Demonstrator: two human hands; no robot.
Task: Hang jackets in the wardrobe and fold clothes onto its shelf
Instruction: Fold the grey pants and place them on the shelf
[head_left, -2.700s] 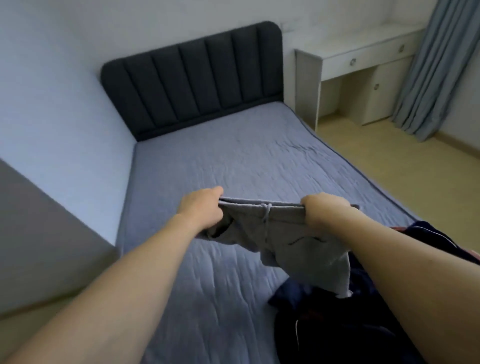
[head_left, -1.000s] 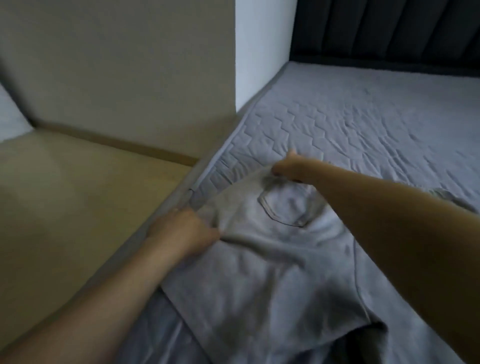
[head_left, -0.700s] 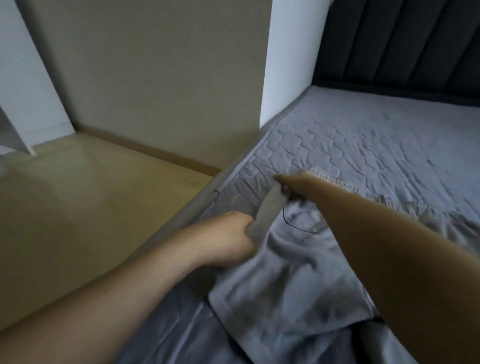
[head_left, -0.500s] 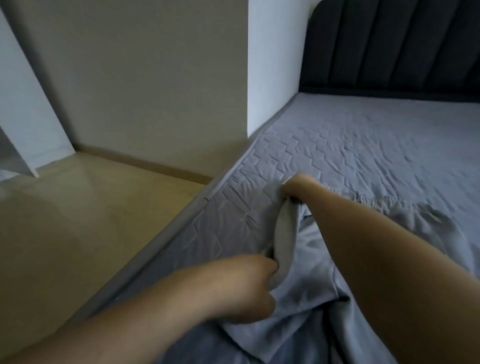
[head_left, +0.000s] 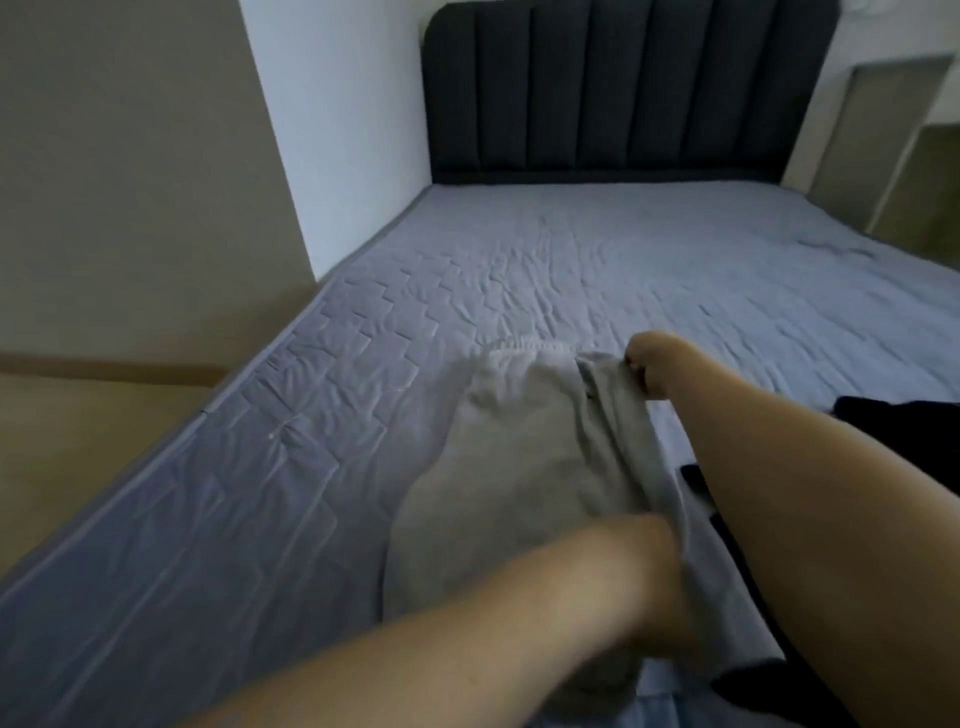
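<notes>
since half a second ago the grey shorts (head_left: 524, 467) are doubled over, one half laid onto the other, and both hands sit further right. largest is the quilted grey bed (head_left: 519, 270) with its dark padded headboard (head_left: 608, 88); the shorts lie on its near part, waistband toward the headboard. dark clothing (head_left: 904, 415) lies just beside them at right. right hand (head_left: 652, 371) pinches the folded waistband edge. left hand (head_left: 660, 577) rests on the lower hem, blurred; cannot tell its grip.
</notes>
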